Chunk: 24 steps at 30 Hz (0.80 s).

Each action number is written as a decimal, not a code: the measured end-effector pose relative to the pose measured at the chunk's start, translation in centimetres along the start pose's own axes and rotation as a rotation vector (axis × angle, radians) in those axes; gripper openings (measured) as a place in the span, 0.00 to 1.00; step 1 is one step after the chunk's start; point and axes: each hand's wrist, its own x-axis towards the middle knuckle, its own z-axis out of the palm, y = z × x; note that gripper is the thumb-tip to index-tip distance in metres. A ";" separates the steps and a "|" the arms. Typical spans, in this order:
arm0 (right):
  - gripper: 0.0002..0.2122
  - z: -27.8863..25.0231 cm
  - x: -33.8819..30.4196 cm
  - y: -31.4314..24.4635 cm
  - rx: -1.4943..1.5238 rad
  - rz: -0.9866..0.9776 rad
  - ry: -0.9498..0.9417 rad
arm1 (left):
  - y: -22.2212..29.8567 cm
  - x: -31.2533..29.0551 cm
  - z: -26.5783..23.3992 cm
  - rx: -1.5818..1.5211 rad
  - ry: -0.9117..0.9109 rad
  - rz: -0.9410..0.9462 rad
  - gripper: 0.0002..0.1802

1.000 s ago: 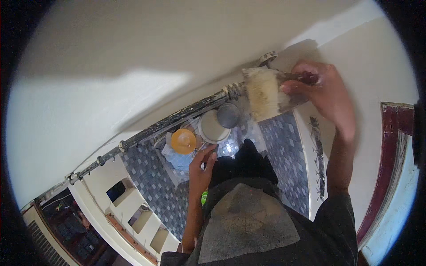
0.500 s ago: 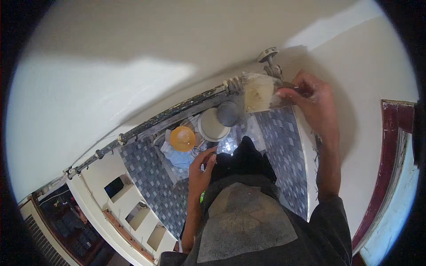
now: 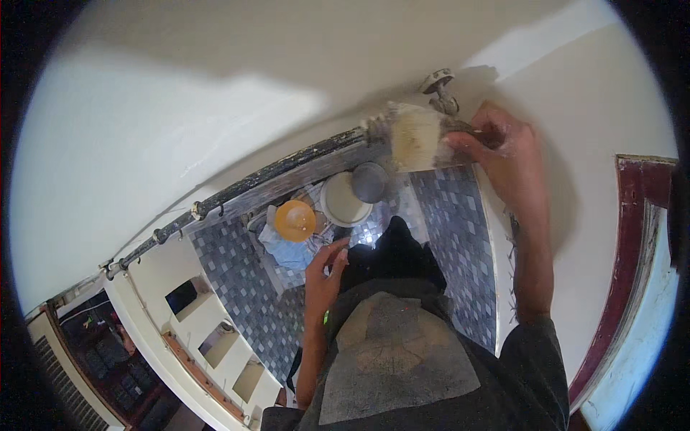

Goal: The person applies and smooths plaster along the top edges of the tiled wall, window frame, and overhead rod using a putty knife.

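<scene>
This looks like a room in a home: a dark, paint-flecked curtain rod (image 3: pixel 287 165) runs along a pale wall (image 3: pixel 215 93), grey checkered flooring (image 3: pixel 237 266) lies far below the rod, cream shelf niches (image 3: pixel 207 320) below its left end, and a maroon frame (image 3: pixel 619 276) well to its right.

More bracket (image 3: pixel 443 100) visible (beside the brush (image 3: pixel 415 138)) than earlier

Right hand (image 3: pixel 499 138) at two o'clock, gripping wide cream-bristled brush (image 3: pixel 417 138), blurred, near black rod (image 3: pixel 280 171); left hand (image 3: pixel 325 274) at seven o'clock, loosely curled; orange bowl (image 3: pixel 295 220) at nine o'clock; pale bucket (image 3: pixel 343 205) near centre
</scene>
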 end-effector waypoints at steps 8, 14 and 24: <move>0.11 -1.9 2.6 -2.0 -0.147 -0.006 -0.243 | -0.4 -0.3 0.1 0.044 -0.022 -0.029 0.15; 0.18 -4.8 6.6 -2.5 -0.256 -0.014 -0.556 | -0.6 -0.7 0.2 0.004 0.014 0.031 0.13; 0.26 -5.3 8.1 -3.7 -0.459 -0.176 -0.611 | -1.6 -1.1 -0.3 -0.067 -0.014 -0.064 0.14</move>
